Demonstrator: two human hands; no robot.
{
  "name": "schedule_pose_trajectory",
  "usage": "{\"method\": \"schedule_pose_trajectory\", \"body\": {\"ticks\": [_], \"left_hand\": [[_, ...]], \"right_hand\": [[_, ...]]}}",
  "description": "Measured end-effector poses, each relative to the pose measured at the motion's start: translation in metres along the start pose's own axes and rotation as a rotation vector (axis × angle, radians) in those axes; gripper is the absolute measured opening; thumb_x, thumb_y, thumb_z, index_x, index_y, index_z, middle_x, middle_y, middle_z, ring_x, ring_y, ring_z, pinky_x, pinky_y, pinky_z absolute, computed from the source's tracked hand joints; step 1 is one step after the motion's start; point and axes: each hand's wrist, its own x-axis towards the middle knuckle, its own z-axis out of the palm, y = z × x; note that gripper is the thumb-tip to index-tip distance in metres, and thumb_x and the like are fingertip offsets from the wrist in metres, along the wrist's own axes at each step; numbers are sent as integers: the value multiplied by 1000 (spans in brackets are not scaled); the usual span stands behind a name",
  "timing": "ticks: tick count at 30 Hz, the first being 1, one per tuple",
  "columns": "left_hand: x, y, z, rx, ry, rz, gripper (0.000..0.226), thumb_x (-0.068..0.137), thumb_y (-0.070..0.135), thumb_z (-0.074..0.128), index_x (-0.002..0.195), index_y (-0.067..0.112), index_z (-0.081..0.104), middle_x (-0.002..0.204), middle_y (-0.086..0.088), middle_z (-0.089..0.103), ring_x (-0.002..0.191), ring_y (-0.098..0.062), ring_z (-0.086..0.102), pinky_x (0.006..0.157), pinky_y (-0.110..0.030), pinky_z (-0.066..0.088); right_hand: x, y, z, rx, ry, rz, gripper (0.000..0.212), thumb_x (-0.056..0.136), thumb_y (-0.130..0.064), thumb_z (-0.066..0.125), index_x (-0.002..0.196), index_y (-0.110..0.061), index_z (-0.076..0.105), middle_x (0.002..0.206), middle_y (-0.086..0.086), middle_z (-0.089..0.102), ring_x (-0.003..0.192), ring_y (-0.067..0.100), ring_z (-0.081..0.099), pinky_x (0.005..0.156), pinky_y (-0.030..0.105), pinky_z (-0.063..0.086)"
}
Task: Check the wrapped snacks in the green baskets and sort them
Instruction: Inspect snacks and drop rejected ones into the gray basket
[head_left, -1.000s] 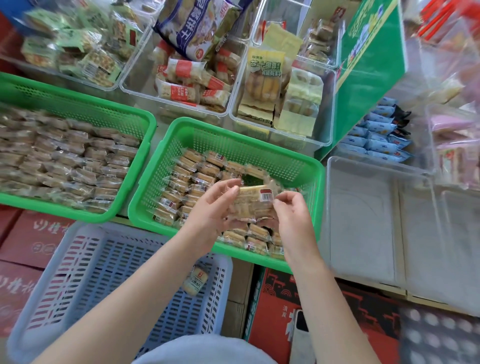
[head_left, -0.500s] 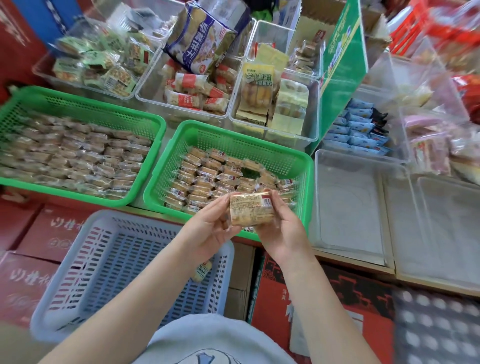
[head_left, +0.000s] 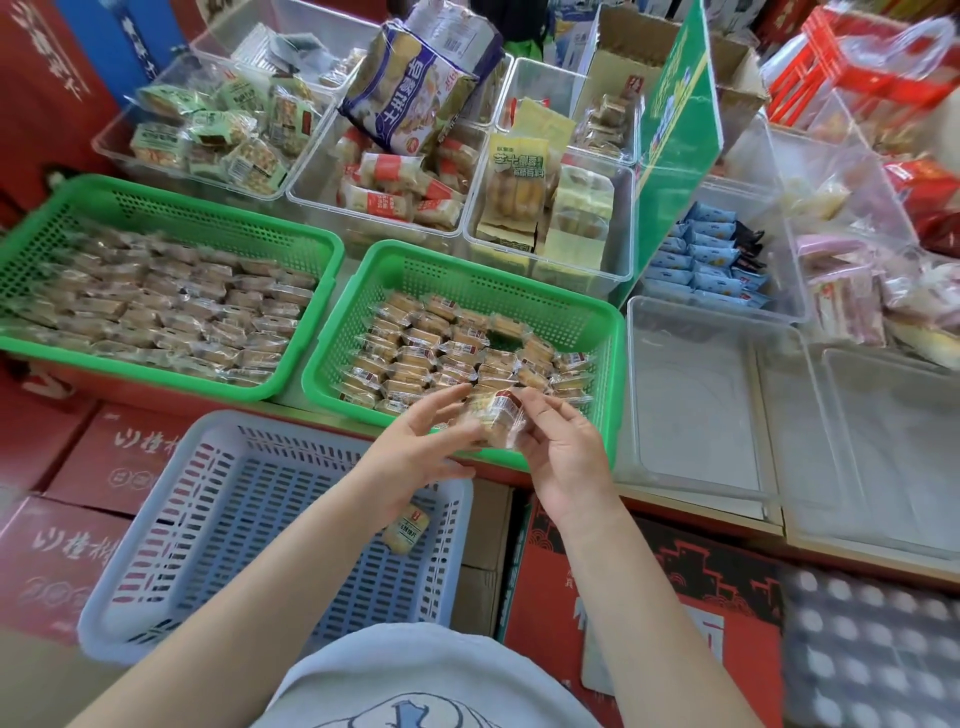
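Both hands, left and right, pinch one snack at the green basket's 6 o'clock edge.

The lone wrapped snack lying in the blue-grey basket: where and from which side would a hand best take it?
The lone snack lies flat and tilted on the blue-grey basket floor, beside the left forearm. Probably best from straight above, pinching across its two long sides, since nothing crowds it and the basket walls block a side approach.
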Motion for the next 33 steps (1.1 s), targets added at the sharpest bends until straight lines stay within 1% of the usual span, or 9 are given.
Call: {"method": "schedule_pose_trajectory", "body": {"ticks": [5,8,14,17,19,22,26,29,33], "left_hand": [[-6,-2,1,218,-37,110,61,70,26,87,126,39,67,127,6,68,100,-17,71,84,-34,59],[-11,-2,2,280,30,152,37,83,22,82,115,37,70,101,2,75,84,-16,69,69,-27,57],[-21,-1,3,313,46,88,21,93,23,70,111,34,68,85,5,76,65,-14,65,52,-20,45],[-23,-1,2,347,-2,38,25,90,27,73,114,32,68,87,2,76,64,-13,65,54,-23,42],[-24,0,0,365,-44,5,33,86,35,75,118,29,68,87,-1,75,63,-14,64,53,-25,40],[-26,0,-1,359,-53,-7,48,75,47,75,119,28,68,84,-4,74,60,-15,61,51,-24,38],[-24,0,-1,314,-22,18,44,76,47,73,114,25,68,77,-5,72,54,-14,59,48,-23,37],[-20,-3,-2,270,50,56,47,79,53,69,115,23,69,88,-28,69,53,-15,52,50,-26,35],[-17,-1,1,280,102,58,38,86,50,66,112,22,69,93,-34,66,50,-14,49,48,-23,34]], "right_hand": [[-3,-1,-1,-22,40,59,10,98,-6,58,91,-6,66,68,2,64,59,11,58,56,22,51],[-8,-1,-4,-154,13,90,6,99,-9,58,102,-5,61,76,6,65,62,14,56,55,24,49],[-15,-2,-13,-463,-102,-105,21,93,-38,64,105,-22,71,108,1,74,105,22,65,92,40,48],[-21,-5,-12,-475,-153,-158,5,93,-18,67,94,-17,72,89,-2,75,86,14,68,79,29,55],[-20,-5,-13,-488,-122,-178,8,94,-11,66,91,-15,71,84,0,73,82,18,66,79,37,56],[-17,-7,-15,-545,-79,-196,9,98,-12,61,94,-11,69,89,7,69,85,25,60,84,48,52],[-15,-2,-14,-565,-50,-206,12,102,-13,54,98,-11,65,89,5,66,83,23,57,79,41,48],[-13,1,-14,-540,-9,-215,9,102,-11,55,98,-13,62,87,3,66,82,21,59,79,43,51],[-11,-2,-17,-444,-117,-126,15,100,-10,57,113,-16,63,91,5,71,87,20,64,78,38,50]]}}
